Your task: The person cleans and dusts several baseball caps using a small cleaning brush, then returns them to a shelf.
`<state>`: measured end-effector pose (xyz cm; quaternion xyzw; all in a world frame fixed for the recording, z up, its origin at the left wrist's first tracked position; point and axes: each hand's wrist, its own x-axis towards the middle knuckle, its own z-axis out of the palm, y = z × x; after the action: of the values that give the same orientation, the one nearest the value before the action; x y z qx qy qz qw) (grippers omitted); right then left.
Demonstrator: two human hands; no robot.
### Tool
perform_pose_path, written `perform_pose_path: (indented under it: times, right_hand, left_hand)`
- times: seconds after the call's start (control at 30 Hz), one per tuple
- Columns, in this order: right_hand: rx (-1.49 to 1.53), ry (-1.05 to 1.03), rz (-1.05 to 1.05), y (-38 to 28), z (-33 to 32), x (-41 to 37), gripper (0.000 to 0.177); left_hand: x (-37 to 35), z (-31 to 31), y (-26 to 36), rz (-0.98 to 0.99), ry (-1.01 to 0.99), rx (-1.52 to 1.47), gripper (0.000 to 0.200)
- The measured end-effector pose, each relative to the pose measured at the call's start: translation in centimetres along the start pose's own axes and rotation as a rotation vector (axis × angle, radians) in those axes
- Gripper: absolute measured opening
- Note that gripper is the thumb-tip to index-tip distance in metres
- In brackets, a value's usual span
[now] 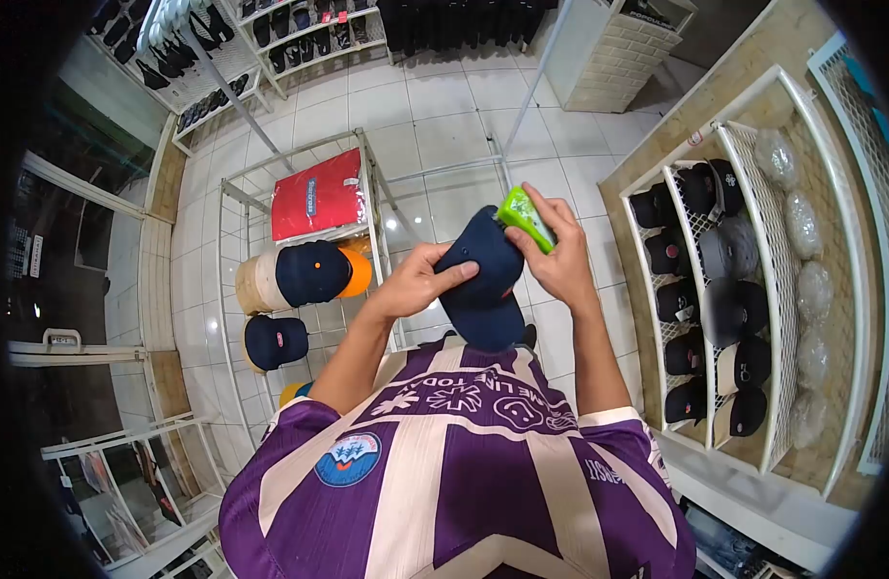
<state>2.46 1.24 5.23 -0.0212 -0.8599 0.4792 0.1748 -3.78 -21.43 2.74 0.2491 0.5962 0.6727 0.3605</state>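
A navy baseball cap [491, 301] is held up in front of my chest, its brim pointing down toward me. My left hand [413, 286] is closed on the cap's left side, the thumb pressed flat on the crown. In my right hand [563, 261] is a bright green hand-held tool [526, 220], boxy and with a dark part along its side. The tool's front end sits right at the cap's upper right edge. What kind of tool it is, I cannot tell.
On the left, a white wire rack [234, 318] bears a red packaged garment [316, 196], stacked caps [314, 273] and another navy cap [277, 343]. A shelf of dark caps [691, 318] stands on the right. Clothing rails and shoe shelves [319, 37] line the back.
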Motion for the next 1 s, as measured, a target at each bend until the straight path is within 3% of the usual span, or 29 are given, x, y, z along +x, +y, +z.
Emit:
perform_pose_path:
  times: [0.1,0.17,0.27,0.3,0.37,0.43,0.5,0.57,0.63,0.7,0.77,0.83,0.9,1.0]
  right_hand:
    - [-0.043,-0.046,-0.248,-1.7,1.3,-1.7,0.064]
    - [0.037,-0.154,-0.248,-1.5,0.6,-1.6,0.066]
    - [0.168,0.183,-0.045,-0.8,1.7,-0.4,0.065]
    - [0.166,0.178,-0.046,-1.0,2.7,-1.0,0.065]
    - [-0.039,0.108,-0.276,-1.1,4.5,-3.1,0.067]
    - [-0.124,-0.345,-0.428,-2.1,3.9,-4.1,0.068]
    - [-0.058,-0.286,-0.400,-1.4,4.7,-4.3,0.067]
    - [0.099,0.284,-0.136,-0.8,4.8,-2.6,0.067]
    - [0.000,0.349,-0.155,0.0,5.5,-2.7,0.068]
    - [-0.115,0.011,-0.436,0.6,6.1,-4.6,0.067]
    - [-0.100,-0.342,-0.499,-0.2,5.4,-5.6,0.067]
    - [0.126,0.014,-0.408,0.9,5.5,-4.7,0.067]
    - [0.076,0.317,-0.206,0.2,3.9,-3.0,0.065]
    - [0.053,0.196,-0.243,0.2,5.2,-3.1,0.067]
  left_hand:
    - [0.6,-0.7,-1.8,-0.039,0.114,-0.162,0.032]
    - [0.6,-0.3,-1.6,-0.065,0.177,-0.303,0.032]
    - [0.5,0.2,-1.8,0.012,0.206,-0.271,0.033]
    - [0.7,0.1,-2.3,0.014,0.210,-0.276,0.033]
    - [1.5,-0.6,-3.2,0.055,0.211,-0.458,0.032]
    - [1.7,-0.2,-1.5,0.052,0.335,-0.521,0.028]
    - [1.7,-0.6,-1.5,0.099,0.274,-0.465,0.029]
    - [1.8,-0.7,-2.0,0.085,0.254,-0.476,0.031]
    - [1.7,-0.8,-2.5,0.064,0.224,-0.469,0.034]
    - [2.5,-0.5,-2.6,0.135,0.320,-0.668,0.034]
    - [2.6,-0.4,-1.4,0.139,0.351,-0.660,0.034]
    - [2.3,-0.5,-1.2,0.148,0.291,-0.578,0.031]
    - [2.1,-0.6,-1.8,0.121,0.310,-0.594,0.031]
    - [2.5,-0.4,-2.7,0.149,0.249,-0.712,0.035]
